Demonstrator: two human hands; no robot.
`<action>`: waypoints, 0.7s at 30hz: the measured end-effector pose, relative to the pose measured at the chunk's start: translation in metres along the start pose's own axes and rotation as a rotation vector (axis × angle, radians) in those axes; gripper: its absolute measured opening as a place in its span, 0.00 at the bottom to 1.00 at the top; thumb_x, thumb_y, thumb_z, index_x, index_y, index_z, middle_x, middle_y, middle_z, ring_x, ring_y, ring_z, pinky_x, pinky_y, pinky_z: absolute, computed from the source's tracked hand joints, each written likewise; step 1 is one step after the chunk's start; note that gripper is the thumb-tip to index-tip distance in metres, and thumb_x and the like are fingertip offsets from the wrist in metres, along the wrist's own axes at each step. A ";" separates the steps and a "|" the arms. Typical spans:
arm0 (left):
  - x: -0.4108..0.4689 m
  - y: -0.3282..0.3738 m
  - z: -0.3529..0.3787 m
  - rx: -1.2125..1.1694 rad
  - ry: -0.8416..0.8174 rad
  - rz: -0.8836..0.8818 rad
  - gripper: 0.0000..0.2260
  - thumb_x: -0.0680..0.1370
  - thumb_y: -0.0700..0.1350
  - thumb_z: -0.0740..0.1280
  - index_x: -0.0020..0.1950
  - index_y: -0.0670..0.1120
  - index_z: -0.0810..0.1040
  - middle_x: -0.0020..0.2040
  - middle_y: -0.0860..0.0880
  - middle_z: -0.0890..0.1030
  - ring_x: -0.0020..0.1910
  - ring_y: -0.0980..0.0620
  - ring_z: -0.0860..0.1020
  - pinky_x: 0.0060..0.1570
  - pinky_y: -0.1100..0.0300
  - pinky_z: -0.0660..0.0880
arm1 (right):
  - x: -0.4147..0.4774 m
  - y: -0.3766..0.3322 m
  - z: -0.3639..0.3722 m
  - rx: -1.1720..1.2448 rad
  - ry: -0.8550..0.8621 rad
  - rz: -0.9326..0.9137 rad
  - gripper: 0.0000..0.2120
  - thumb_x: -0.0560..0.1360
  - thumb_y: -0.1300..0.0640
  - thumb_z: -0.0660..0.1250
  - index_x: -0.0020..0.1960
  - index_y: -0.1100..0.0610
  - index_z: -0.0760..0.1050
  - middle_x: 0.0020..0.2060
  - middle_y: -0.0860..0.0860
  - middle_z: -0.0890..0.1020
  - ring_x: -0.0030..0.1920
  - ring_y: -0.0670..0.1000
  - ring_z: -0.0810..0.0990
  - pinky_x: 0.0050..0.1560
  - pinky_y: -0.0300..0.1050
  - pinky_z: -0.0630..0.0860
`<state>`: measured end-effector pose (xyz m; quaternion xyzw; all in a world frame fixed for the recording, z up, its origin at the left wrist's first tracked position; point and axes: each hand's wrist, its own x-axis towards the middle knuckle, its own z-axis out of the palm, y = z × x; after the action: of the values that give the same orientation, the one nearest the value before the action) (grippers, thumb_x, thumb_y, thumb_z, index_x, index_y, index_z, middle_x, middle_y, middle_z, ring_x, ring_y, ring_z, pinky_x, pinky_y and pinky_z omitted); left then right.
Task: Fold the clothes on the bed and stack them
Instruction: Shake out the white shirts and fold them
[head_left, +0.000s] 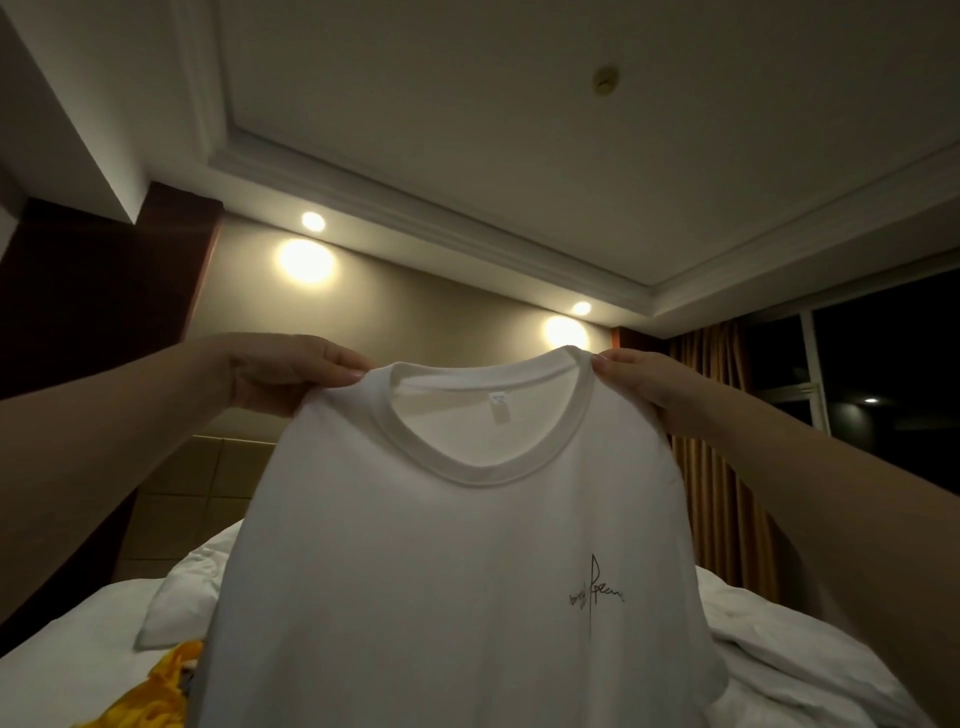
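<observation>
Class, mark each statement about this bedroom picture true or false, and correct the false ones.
1. The left hand and the right hand hold the T-shirt up. True.
2. A yellow garment lies on the bed. True.
3. The T-shirt lies folded on the bed. False: it hangs unfolded in the air.
4. The T-shirt bears a big red picture. False: its print is small and dark.

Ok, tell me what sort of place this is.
Probably a hotel bedroom: a bed with white bedding, a padded headboard and long curtains. The left hand and right hand hold a T-shirt up above it.
</observation>
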<state>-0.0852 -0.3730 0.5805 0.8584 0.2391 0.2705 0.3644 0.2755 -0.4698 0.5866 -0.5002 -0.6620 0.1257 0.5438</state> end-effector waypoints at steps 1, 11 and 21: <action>0.001 -0.002 -0.001 0.011 0.020 -0.003 0.34 0.53 0.55 0.82 0.55 0.43 0.81 0.52 0.42 0.82 0.48 0.45 0.81 0.43 0.56 0.79 | -0.001 0.000 -0.001 -0.017 -0.036 0.020 0.09 0.77 0.51 0.63 0.51 0.55 0.76 0.46 0.54 0.80 0.45 0.51 0.79 0.41 0.42 0.76; 0.017 0.011 0.016 -0.120 0.502 0.140 0.09 0.79 0.46 0.62 0.50 0.41 0.77 0.44 0.45 0.79 0.40 0.50 0.78 0.39 0.58 0.75 | 0.007 -0.006 0.018 -0.067 -0.010 0.013 0.09 0.78 0.54 0.64 0.52 0.59 0.78 0.48 0.56 0.81 0.46 0.52 0.80 0.41 0.41 0.76; 0.010 -0.001 0.017 0.045 0.658 -0.010 0.14 0.77 0.46 0.66 0.51 0.34 0.77 0.46 0.38 0.78 0.43 0.45 0.76 0.42 0.57 0.71 | 0.004 -0.013 0.032 0.147 0.150 0.211 0.05 0.75 0.58 0.67 0.46 0.60 0.75 0.45 0.56 0.78 0.44 0.53 0.77 0.51 0.49 0.75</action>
<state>-0.0668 -0.3746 0.5724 0.7316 0.3541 0.5263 0.2498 0.2424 -0.4603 0.5861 -0.5337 -0.5524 0.1924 0.6107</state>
